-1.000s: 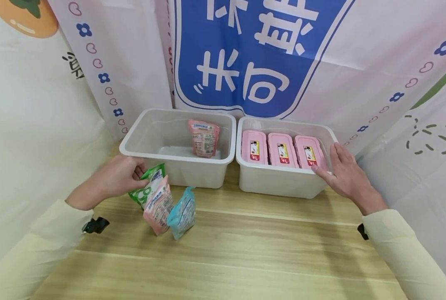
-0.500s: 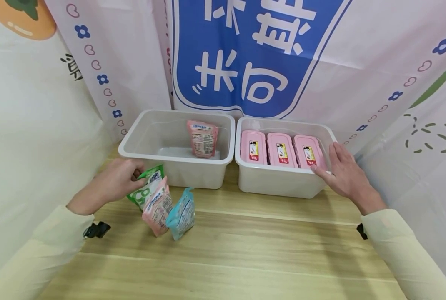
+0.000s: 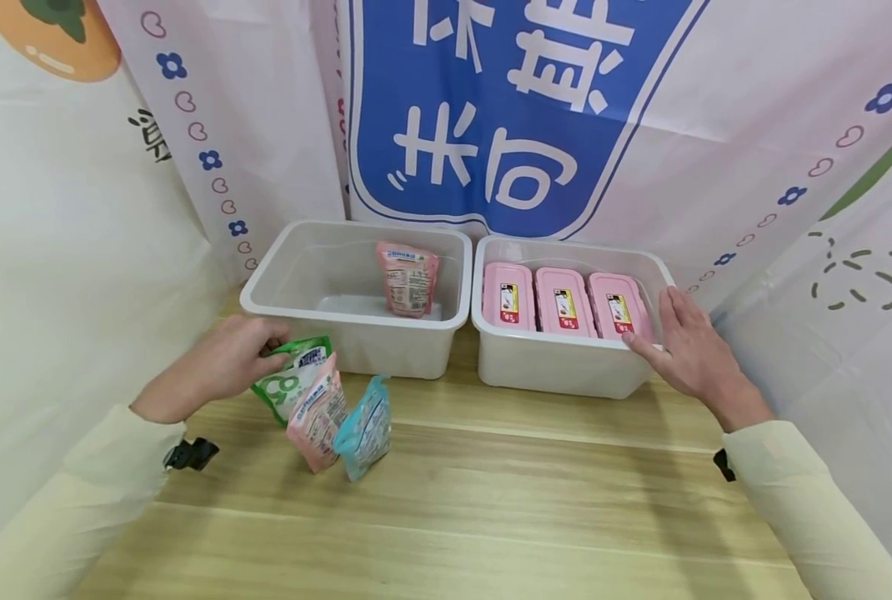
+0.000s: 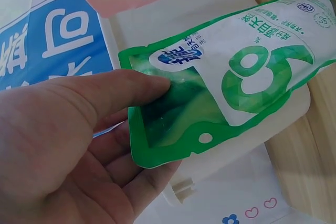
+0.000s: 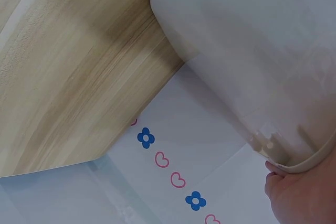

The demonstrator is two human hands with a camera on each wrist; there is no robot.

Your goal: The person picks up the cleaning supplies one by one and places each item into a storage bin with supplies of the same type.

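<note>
My left hand [image 3: 230, 360] pinches the top corner of a green and white laundry detergent refill pouch [image 4: 262, 72], thumb on its printed face and fingers behind. In the head view that green pouch [image 3: 284, 385] leans in front of the left bin, partly covered by a pink pouch [image 3: 318, 421]. Beside the pink one stands a blue pouch [image 3: 366, 432] on the table. My right hand [image 3: 688, 346] rests on the right bin's [image 3: 558, 364] near right corner, its fingers extended along the rim. Only part of that hand [image 5: 304, 195] shows in the right wrist view.
The left bin [image 3: 371, 343] holds one pink pouch [image 3: 408, 282] near its right wall. Three pink lidded boxes [image 3: 566, 302] stand in a row in the right bin. Behind both bins hangs a printed cloth [image 3: 296, 108], and the wooden table [image 3: 491, 500] stretches out in front.
The green pouch has tilted slightly in my left hand, so more of its printed face shows. My right hand stays at the bin corner.
</note>
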